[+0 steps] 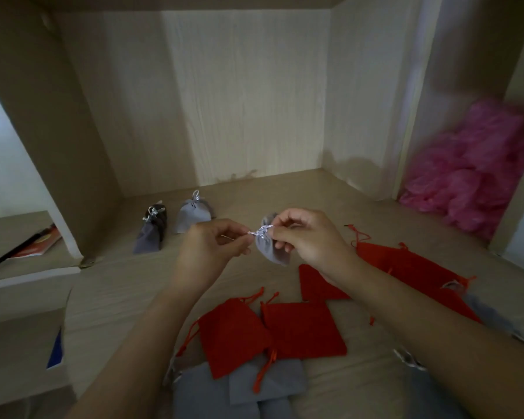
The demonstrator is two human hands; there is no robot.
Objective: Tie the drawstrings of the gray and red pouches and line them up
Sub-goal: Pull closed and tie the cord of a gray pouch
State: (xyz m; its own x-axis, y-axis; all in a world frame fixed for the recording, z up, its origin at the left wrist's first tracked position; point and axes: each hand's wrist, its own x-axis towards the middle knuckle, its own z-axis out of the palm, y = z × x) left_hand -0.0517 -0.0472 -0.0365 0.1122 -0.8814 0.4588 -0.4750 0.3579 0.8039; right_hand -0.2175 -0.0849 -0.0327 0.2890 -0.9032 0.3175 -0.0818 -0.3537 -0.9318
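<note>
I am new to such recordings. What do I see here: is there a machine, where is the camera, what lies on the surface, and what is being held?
There is no machine here, only a person's two bare hands. The single picture comes from a camera worn on the head, looking down. The right hand holds a small gray pouch at its neck; the left hand pinches its drawstring. On the wooden surface lie red pouches and flat gray pouches nearby, and two tied gray pouches further back. A blurred pink heap sits at the right.
</note>
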